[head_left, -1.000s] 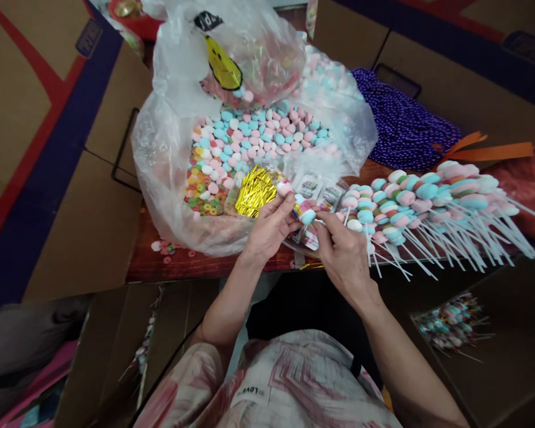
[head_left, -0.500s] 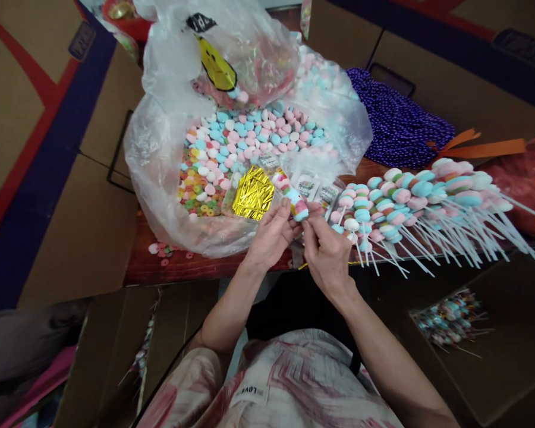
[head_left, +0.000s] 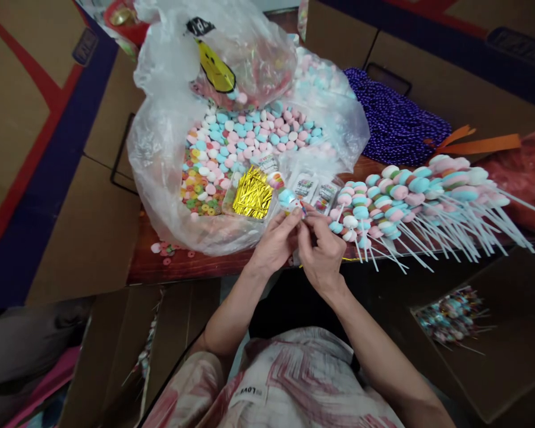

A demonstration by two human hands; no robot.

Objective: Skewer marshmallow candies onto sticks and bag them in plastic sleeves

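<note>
Both my hands meet at the table's front edge over a candy skewer (head_left: 282,189) of pink, white and blue sweets. My left hand (head_left: 274,241) pinches the skewer near its lower sweets. My right hand (head_left: 320,249) is closed, fingertips pressed at the skewer's base just beside the left thumb. The skewer tilts up and to the left, over a packet of gold twist ties (head_left: 252,193). Behind it lies a big clear plastic bag (head_left: 160,160) full of loose pastel sweets (head_left: 249,134).
A pile of finished candy skewers (head_left: 419,196) lies at the right with white sticks fanned out. Purple beads (head_left: 392,122) lie behind them. Cardboard boxes surround the table; one at lower right (head_left: 455,318) holds wrapped skewers. Small clear packets (head_left: 314,190) sit near my hands.
The skewer has swung from lying across toward the right to tilting up and left. Both hands have drawn closer together and slightly left.
</note>
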